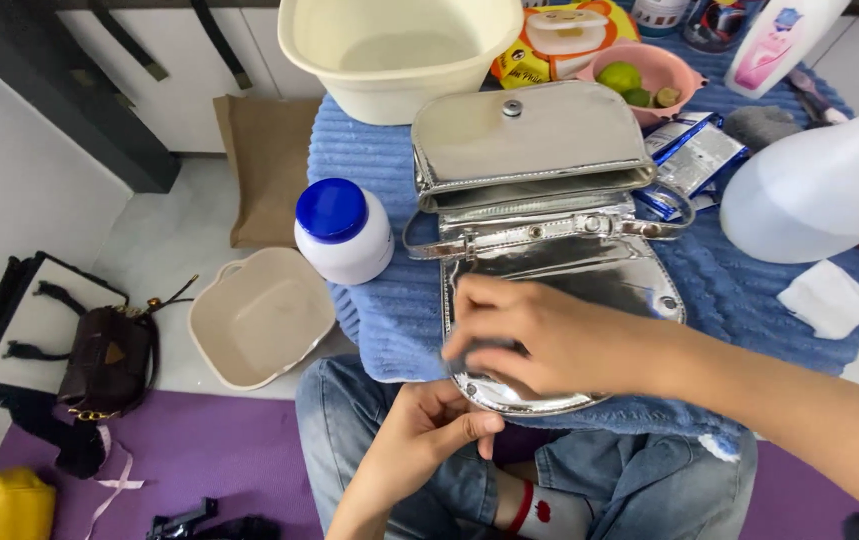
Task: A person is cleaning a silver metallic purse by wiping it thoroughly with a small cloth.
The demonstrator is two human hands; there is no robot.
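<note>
Head view: silver handbag lies open on the blue-towelled bench, flap toward the near edge. Right hand presses a small dark pad, fingers clenched on it, against the flap; left hand pinches the flap's near rim. Glossy, soft, likely light and slippery, so best gripped at the rim or strap. Far cream basin looks empty; pink bowl holds limes
</note>
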